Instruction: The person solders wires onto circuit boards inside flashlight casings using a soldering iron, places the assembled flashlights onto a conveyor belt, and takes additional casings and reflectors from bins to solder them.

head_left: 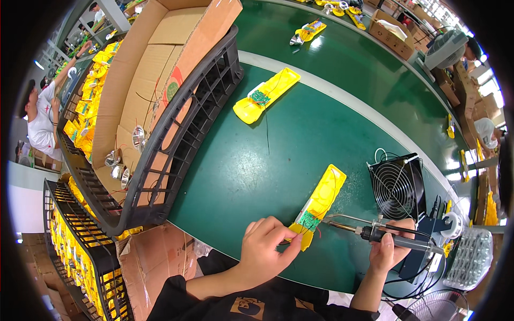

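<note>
A yellow plastic casing (327,187) lies slantwise on the green table, with a small green circuit board (309,220) and thin wires in its lower part. At the casing's near end, my left hand (270,247) is closed in a pinch on a thin dark wire beside the board; the fingertips partly hide it. My right hand (390,249) grips a soldering iron (375,234) with a dark handle and a thin metal feed tube. The iron's tip points left, at the board's right edge; whether it touches cannot be made out.
Another yellow casing (267,96) with a board lies farther back. At left stands a black crate (179,144) holding a cardboard box (136,80) with reflector cups. A black fan (396,184) stands right, near the iron's cables. Beyond the pale rim runs a green belt (342,59).
</note>
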Demonstrator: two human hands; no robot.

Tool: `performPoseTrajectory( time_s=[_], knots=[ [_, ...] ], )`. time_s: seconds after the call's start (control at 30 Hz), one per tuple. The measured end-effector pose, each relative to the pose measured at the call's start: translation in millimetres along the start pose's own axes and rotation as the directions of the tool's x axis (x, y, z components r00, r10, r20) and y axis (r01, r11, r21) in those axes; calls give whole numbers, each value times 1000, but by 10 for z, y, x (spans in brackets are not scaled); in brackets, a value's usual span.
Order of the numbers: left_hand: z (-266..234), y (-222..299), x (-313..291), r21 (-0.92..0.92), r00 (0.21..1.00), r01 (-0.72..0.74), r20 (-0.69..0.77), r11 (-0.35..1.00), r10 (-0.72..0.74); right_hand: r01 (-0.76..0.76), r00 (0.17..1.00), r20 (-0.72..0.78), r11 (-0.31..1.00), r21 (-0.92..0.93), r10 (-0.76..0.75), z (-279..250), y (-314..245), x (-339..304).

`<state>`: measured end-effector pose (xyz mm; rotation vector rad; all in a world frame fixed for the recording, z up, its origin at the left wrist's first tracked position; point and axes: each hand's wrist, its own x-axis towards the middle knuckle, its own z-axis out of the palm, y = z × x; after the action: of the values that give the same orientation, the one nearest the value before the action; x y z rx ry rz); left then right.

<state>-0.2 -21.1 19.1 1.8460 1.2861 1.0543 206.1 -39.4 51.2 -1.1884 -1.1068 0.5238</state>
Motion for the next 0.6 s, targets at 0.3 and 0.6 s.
performPoseTrajectory(
  time_s=[0.3,0.6],
  knots=[
    [46,-97,23,3,998,-53,-21,999,53,-189,979,83,982,17,187,114,96,39],
    [81,-111,44,25,996,-64,-66,998,65,-187,977,97,981,-46,191,168,106,103]
  ],
)
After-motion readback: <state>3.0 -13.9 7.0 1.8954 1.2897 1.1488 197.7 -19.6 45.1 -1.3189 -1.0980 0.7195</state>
